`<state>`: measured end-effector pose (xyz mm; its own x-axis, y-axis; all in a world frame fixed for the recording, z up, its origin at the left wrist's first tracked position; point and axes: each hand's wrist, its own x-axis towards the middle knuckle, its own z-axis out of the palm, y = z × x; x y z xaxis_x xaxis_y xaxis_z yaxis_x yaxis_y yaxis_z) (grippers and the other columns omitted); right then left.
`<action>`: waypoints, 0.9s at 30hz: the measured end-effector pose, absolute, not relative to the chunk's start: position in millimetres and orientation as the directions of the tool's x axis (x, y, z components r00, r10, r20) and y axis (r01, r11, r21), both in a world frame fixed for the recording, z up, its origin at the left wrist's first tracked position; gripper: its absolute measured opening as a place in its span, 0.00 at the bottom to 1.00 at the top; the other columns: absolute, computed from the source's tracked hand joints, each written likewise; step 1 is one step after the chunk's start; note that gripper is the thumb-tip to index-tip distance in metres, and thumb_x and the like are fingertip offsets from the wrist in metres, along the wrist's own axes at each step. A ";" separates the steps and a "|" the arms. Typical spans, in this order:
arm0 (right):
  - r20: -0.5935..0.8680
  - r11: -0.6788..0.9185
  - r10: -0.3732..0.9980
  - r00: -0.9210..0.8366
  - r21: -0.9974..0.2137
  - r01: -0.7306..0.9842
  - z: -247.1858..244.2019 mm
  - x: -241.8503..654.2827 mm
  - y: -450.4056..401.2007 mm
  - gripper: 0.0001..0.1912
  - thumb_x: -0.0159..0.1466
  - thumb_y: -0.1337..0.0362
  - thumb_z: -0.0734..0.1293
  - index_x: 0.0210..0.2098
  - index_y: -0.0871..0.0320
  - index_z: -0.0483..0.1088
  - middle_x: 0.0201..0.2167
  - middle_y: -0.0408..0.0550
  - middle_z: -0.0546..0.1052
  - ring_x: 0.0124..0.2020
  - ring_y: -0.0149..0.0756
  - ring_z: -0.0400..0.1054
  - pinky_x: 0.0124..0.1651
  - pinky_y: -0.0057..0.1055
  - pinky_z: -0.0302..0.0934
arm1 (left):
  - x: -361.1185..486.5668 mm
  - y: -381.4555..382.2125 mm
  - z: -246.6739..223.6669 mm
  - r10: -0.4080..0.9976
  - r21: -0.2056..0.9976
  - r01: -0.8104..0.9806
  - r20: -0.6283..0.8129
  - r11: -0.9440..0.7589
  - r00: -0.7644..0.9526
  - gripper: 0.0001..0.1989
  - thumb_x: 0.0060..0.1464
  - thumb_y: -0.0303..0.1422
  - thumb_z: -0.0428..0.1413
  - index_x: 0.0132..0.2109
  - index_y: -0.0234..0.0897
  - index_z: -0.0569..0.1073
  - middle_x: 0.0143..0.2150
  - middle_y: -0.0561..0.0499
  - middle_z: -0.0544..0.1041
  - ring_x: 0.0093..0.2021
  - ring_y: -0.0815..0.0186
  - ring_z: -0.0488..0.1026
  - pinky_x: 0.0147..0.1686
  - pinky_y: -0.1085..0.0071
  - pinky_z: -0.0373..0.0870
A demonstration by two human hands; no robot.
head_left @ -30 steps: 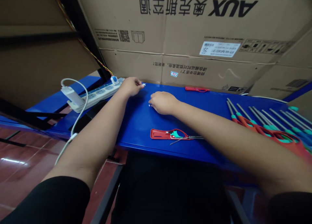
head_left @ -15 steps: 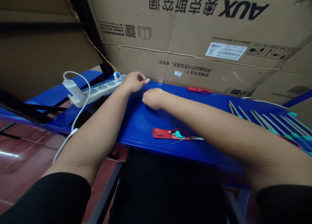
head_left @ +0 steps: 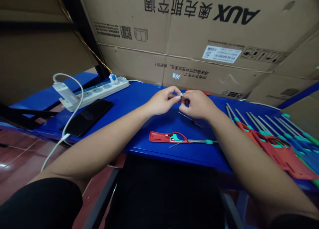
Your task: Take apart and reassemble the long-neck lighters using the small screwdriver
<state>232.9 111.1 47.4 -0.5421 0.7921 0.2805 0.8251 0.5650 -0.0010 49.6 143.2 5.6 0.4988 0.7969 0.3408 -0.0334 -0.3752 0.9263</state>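
We hold a small white fitting [head_left: 181,94] pinched between the closed fingertips [head_left: 177,98] of our left hand [head_left: 161,102] and right hand [head_left: 196,104]. Below the fitting lie a thin steel pin [head_left: 190,119] and one separate red-handled rod assembly [head_left: 169,137]; to its right, a batch of similar assemblies [head_left: 276,149] lies grouped.

your worktop [head_left: 139,101]: glossy blue painted metal | your carton [head_left: 199,69]: matt, rough brown cardboard | your power strip [head_left: 104,89]: smooth white plastic | your phone [head_left: 87,117]: glossy black glass | your red handle [head_left: 159,136]: smooth plastic | your rod [head_left: 196,141]: shiny steel | your small piece [head_left: 181,94]: too small to tell
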 end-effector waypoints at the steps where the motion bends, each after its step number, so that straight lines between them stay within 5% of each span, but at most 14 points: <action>1: 0.320 0.559 0.790 -0.523 -0.024 0.829 43.4 234.0 111.0 0.05 0.58 0.66 0.64 0.28 0.59 0.71 0.28 0.49 0.75 0.28 0.35 0.66 0.33 0.31 0.56 | 53.5 140.8 3.7 0.804 0.927 -0.048 0.349 -0.373 0.482 0.10 0.58 0.35 0.61 0.42 0.35 0.70 0.37 0.49 0.80 0.39 0.66 0.78 0.48 0.65 0.71; 11: 0.639 0.506 0.717 -0.278 -0.203 0.838 27.0 232.2 110.6 0.04 0.58 0.65 0.65 0.28 0.57 0.71 0.29 0.50 0.75 0.32 0.39 0.66 0.36 0.34 0.56 | 57.6 121.7 16.4 0.909 0.954 -0.283 0.203 -0.099 0.364 0.07 0.62 0.34 0.59 0.41 0.35 0.70 0.37 0.50 0.81 0.43 0.68 0.79 0.50 0.68 0.72; 18: 0.673 0.470 0.719 -0.172 -0.289 0.834 29.1 221.9 107.2 0.05 0.60 0.66 0.65 0.30 0.58 0.73 0.31 0.51 0.77 0.32 0.39 0.68 0.39 0.35 0.60 | 55.4 122.4 18.9 0.920 0.913 -0.406 0.121 0.044 0.372 0.08 0.63 0.35 0.58 0.41 0.36 0.68 0.38 0.48 0.82 0.42 0.66 0.80 0.54 0.62 0.70; 24: 0.567 0.419 0.796 -0.209 -0.268 0.867 25.8 223.1 110.6 0.04 0.57 0.68 0.65 0.25 0.57 0.71 0.27 0.49 0.75 0.30 0.39 0.67 0.34 0.34 0.56 | 51.7 132.2 12.9 0.887 0.926 -0.162 0.374 -0.340 0.271 0.09 0.62 0.37 0.59 0.41 0.36 0.68 0.39 0.49 0.81 0.38 0.70 0.77 0.43 0.72 0.68; 27: 0.574 0.431 0.789 -0.221 -0.259 0.864 24.6 224.7 112.0 0.04 0.57 0.67 0.65 0.26 0.57 0.71 0.27 0.48 0.75 0.31 0.39 0.67 0.35 0.34 0.56 | 51.8 133.0 10.4 0.858 0.917 -0.072 0.392 -0.392 0.333 0.10 0.62 0.37 0.59 0.42 0.36 0.68 0.38 0.49 0.81 0.38 0.70 0.76 0.40 0.73 0.66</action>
